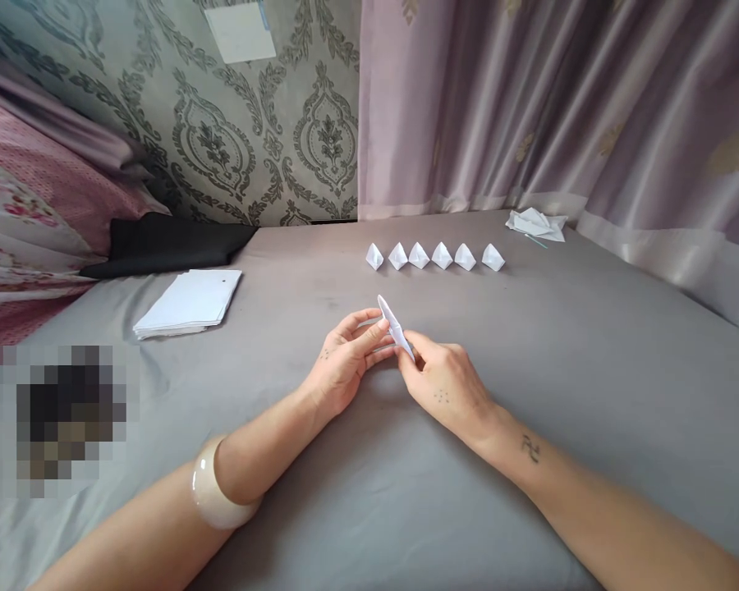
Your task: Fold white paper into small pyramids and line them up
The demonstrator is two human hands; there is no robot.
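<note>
Between both hands, above the grey sheet, is a small piece of folded white paper (392, 322), tilted and seen nearly edge-on. My left hand (349, 355) pinches its upper left side, thumb on the near face and fingers behind. At the lower right end, my right hand (447, 376) grips the paper between thumb and curled fingers; part of that grip is hidden. Beyond the hands, several folded white paper boats (442, 255) stand in a row, small gaps between most of them.
A stack of white paper (185, 304) lies at the left, in front of a folded black cloth (172, 244). Crumpled white paper (537, 223) sits at the back right by the curtain (468, 107). A blurred patch (67, 419) covers something at the lower left.
</note>
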